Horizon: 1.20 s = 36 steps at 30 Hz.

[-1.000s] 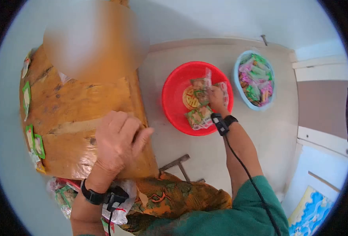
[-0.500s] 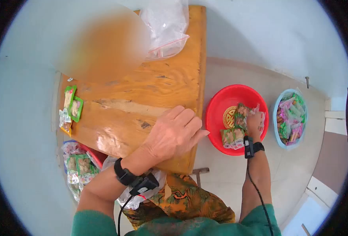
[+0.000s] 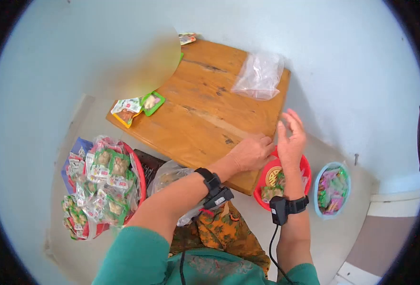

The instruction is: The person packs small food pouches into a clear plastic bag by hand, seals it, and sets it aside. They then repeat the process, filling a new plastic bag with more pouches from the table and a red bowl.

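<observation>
My left hand [image 3: 252, 153] is at the right edge of the wooden table [image 3: 205, 102], its fingers curled together; whatever they may hold is hidden. Just right of it my right hand [image 3: 293, 140] is raised, thumb and fingers apart, with nothing seen between them. Below the hands is a red basin [image 3: 306, 166] with a gold mark inside and several food packets [image 3: 271, 192], partly covered by my right forearm. A clear plastic bag [image 3: 262, 73] lies flat on the table's far right part.
A light blue basket [image 3: 347, 190] of colourful packets stands on the floor at right. At left, a red container [image 3: 141, 173] is heaped with sealed packets [image 3: 108, 166]. A green packet [image 3: 153, 103] and a yellow-edged packet [image 3: 126, 113] lie on the table's left. A blurred patch hides the upper left.
The view has shifted, showing more of the left container. My right hand has risen out of the red basin, let go of the packet there, and come beside my left hand.
</observation>
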Available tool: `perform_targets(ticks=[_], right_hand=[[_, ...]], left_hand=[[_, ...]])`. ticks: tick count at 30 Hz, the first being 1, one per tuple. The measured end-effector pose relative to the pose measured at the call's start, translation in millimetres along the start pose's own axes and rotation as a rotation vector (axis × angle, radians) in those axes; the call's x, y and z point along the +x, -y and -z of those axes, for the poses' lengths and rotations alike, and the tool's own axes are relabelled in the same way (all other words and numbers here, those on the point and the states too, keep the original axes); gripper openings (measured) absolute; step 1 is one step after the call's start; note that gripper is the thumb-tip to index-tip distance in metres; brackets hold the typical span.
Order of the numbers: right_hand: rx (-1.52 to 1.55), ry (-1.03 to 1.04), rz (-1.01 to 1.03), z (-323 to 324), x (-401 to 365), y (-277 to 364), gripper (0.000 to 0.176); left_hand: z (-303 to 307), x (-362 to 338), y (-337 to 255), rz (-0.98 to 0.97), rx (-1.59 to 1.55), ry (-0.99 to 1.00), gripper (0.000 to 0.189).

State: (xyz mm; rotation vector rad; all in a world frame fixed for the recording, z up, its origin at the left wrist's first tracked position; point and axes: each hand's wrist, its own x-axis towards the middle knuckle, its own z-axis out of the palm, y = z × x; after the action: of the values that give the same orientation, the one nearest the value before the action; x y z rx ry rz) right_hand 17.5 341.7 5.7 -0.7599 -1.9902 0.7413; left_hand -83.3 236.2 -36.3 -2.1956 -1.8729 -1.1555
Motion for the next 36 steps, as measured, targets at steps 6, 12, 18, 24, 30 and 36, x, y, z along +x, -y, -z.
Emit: perform_targets(ticks=[6, 12, 18, 24, 30, 36], right_hand=[[-0.048, 0.244, 0.184, -8, -1, 63, 0.023], [-0.023, 0.388, 0.218, -30, 21, 86, 0.022], [-0.069, 0.5, 0.431, -105, 42, 131, 0.025], [0.047, 0.698, 0.677, -240, 33, 183, 0.041], [-0.135, 0.941, 0.709, -353, 27, 196, 0.05], [-0.276, 1.021, 0.672, -345, 32, 177, 0.05]], left_hand=[[9, -13, -4, 0.158, -0.156, -0.026, 0.034], [84, -39, 28, 0.607, -0.226, 0.293, 0.026], [203, -85, 59, 0.913, 0.175, -0.674, 0.016], [221, -170, 103, 1.124, 0.643, -1.105, 0.034], [212, -189, 114, 1.268, 0.55, -0.854, 0.051], [218, -187, 113, 1.315, 0.545, -0.773, 0.05]])
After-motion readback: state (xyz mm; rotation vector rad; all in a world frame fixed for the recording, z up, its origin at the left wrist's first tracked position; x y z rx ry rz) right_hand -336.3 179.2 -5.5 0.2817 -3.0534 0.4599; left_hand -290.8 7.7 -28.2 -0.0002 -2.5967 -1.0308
